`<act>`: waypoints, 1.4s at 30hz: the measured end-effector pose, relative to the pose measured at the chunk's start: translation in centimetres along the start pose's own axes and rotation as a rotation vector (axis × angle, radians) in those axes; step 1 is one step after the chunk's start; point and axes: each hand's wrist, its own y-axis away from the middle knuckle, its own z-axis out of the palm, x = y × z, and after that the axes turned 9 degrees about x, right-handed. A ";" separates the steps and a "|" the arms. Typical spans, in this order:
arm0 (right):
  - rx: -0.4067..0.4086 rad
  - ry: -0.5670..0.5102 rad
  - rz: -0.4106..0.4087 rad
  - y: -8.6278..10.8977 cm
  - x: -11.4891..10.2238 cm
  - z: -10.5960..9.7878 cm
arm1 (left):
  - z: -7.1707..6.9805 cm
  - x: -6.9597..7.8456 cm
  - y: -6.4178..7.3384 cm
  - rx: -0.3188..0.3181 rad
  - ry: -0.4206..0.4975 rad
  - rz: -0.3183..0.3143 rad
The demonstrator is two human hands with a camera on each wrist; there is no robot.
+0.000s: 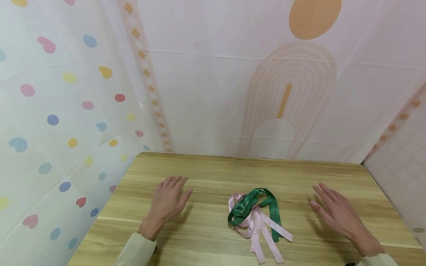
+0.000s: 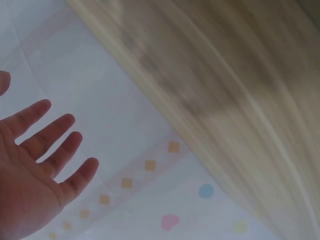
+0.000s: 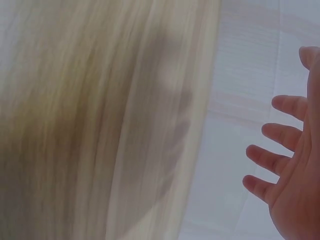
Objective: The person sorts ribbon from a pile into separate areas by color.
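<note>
Two satin ribbons lie heaped together on the table in the head view. The green ribbon (image 1: 246, 208) is looped over the pink ribbon (image 1: 257, 231), whose several cut ends spread toward the near edge. To the left of the heap, my left hand (image 1: 169, 199) is held above the table, palm down with fingers extended. My right hand (image 1: 337, 210) hovers on the other side in a similar pose. Neither hand touches the ribbons. Both wrist views show spread fingers with nothing in them, the left hand (image 2: 35, 170) and the right hand (image 3: 292, 155).
The wood-grain table (image 1: 206, 170) reaches back to a pale patterned cloth (image 1: 206, 99) hung behind it. Another cloth with coloured dots and hearts (image 1: 73, 122) hangs along the left side. A gridded cloth (image 1: 404, 159) hangs at the right.
</note>
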 end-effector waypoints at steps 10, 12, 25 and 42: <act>-0.039 -0.073 0.030 -0.7 -0.8 0.3 | 0.7 0.8 -0.1 0.060 0.100 0.073; -0.047 -0.087 0.032 -0.9 -1.0 0.4 | 0.9 0.9 -0.1 0.073 0.153 0.095; -0.059 -0.159 -0.008 -1.8 -2.3 1.6 | 1.4 2.1 -0.1 -0.035 0.359 0.075; -0.106 -0.265 -0.007 -3.0 -4.0 3.1 | 1.6 3.8 -0.4 -0.179 0.455 0.015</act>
